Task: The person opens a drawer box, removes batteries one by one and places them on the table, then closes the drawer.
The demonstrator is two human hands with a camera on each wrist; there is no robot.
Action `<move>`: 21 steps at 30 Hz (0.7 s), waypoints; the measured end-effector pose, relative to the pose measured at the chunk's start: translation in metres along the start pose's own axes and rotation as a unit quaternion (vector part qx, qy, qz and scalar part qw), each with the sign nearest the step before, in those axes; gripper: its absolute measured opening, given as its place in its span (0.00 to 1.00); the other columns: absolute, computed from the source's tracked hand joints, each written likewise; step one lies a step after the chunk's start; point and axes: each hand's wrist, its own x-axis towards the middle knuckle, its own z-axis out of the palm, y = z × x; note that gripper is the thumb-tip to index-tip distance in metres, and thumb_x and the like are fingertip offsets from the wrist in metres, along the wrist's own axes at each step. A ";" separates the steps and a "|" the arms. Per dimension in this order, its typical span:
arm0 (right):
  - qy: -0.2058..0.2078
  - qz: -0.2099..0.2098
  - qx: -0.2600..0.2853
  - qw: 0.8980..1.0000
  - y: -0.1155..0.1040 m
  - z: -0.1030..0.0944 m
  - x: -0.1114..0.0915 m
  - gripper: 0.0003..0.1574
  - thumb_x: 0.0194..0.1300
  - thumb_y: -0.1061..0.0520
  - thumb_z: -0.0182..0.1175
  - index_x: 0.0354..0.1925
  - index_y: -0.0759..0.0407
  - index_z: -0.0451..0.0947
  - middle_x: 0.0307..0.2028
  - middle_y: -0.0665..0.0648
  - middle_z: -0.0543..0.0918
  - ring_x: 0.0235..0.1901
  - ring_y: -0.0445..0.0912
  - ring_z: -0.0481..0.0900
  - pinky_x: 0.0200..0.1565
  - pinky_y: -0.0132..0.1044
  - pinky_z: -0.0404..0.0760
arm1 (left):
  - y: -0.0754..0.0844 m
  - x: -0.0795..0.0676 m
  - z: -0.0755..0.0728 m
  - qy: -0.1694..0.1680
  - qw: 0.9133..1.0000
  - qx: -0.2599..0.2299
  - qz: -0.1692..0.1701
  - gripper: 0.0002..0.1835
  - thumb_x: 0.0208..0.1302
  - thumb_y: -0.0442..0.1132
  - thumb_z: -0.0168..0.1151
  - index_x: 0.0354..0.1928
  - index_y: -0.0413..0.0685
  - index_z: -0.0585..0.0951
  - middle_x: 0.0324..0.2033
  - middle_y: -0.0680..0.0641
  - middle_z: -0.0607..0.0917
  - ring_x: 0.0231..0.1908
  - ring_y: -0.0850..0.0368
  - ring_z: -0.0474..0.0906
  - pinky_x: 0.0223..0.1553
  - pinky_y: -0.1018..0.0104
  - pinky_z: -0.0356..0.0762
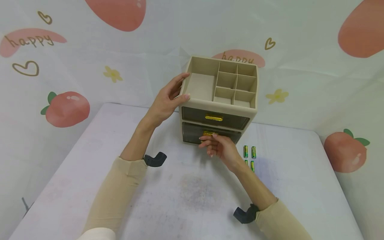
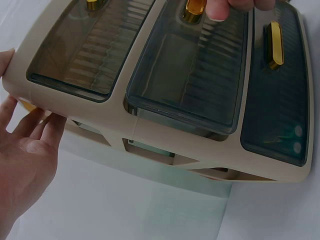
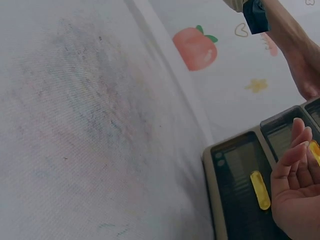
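Note:
A beige desktop drawer organizer (image 1: 252, 107) stands at the back of the table, with dark see-through drawers and gold handles. My left hand (image 1: 166, 98) holds its upper left side; thumb and a fingertip rest on the top rim, and in the left wrist view other fingers lie along the side wall. My right hand (image 1: 223, 148) pinches the gold handle (image 1: 207, 133) of the middle drawer (image 2: 165, 65) between thumb and fingers. That drawer front stands slightly out from the frame in the left wrist view. The top drawer (image 1: 192, 114) looks closed.
Several green batteries (image 1: 253, 152) lie on the table to the right of the organizer, partly behind my right forearm. Open compartments (image 1: 226, 80) divide the organizer's top. A printed cloth (image 1: 162, 40) hangs close behind. The white table (image 1: 168, 200) extends toward me.

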 end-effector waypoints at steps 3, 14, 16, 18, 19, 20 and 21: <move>0.003 0.000 -0.003 1.000 -0.002 -0.001 0.002 0.34 0.80 0.47 0.41 0.60 0.76 0.72 0.37 0.54 0.88 0.27 0.41 0.76 0.32 0.33 0.76 | 0.001 0.001 0.000 0.000 1.000 0.003 0.001 0.33 0.71 0.33 0.59 0.75 0.50 0.62 0.73 0.49 0.62 0.72 0.53 0.59 0.67 0.59 0.64; 0.008 -0.004 -0.016 1.000 -0.004 -0.002 0.006 0.34 0.80 0.47 0.42 0.60 0.76 0.72 0.37 0.53 0.87 0.30 0.42 0.76 0.38 0.34 0.76 | 0.009 -0.002 0.003 0.000 1.000 -0.002 0.002 0.34 0.71 0.29 0.57 0.76 0.45 0.59 0.74 0.44 0.60 0.74 0.46 0.56 0.69 0.61 0.62; 0.008 -0.004 -0.016 1.000 -0.004 -0.002 0.006 0.33 0.80 0.47 0.42 0.60 0.76 0.73 0.37 0.53 0.87 0.30 0.42 0.76 0.38 0.34 0.76 | 0.010 -0.003 0.003 0.000 1.000 -0.004 0.002 0.34 0.71 0.29 0.56 0.76 0.44 0.59 0.74 0.43 0.60 0.74 0.45 0.56 0.69 0.60 0.61; 0.010 -0.003 -0.015 1.000 -0.003 -0.002 0.007 0.33 0.80 0.47 0.43 0.59 0.75 0.73 0.37 0.53 0.87 0.30 0.42 0.77 0.38 0.33 0.76 | 0.009 -0.003 0.003 0.000 1.000 -0.004 0.003 0.34 0.71 0.29 0.56 0.76 0.44 0.59 0.74 0.43 0.60 0.73 0.45 0.56 0.69 0.60 0.62; 0.010 -0.003 -0.016 1.000 -0.003 -0.002 0.007 0.33 0.79 0.47 0.43 0.59 0.76 0.73 0.37 0.53 0.87 0.30 0.42 0.77 0.38 0.33 0.76 | 0.008 -0.003 0.003 0.000 1.000 -0.005 0.003 0.34 0.71 0.30 0.57 0.76 0.45 0.59 0.74 0.43 0.60 0.73 0.46 0.56 0.68 0.60 0.62; 0.009 -0.003 -0.017 1.000 -0.002 -0.002 0.007 0.33 0.79 0.46 0.43 0.59 0.75 0.73 0.37 0.53 0.87 0.30 0.42 0.76 0.38 0.33 0.76 | 0.006 -0.003 0.003 0.001 1.000 -0.005 0.003 0.34 0.71 0.30 0.57 0.76 0.46 0.60 0.74 0.43 0.60 0.73 0.47 0.57 0.68 0.60 0.62; 0.009 -0.002 -0.018 1.000 -0.002 -0.002 0.007 0.33 0.79 0.46 0.43 0.59 0.75 0.73 0.37 0.53 0.87 0.30 0.42 0.76 0.38 0.33 0.76 | 0.005 -0.003 0.002 0.002 1.000 -0.005 0.003 0.34 0.71 0.31 0.57 0.76 0.48 0.60 0.74 0.44 0.60 0.73 0.48 0.57 0.68 0.60 0.63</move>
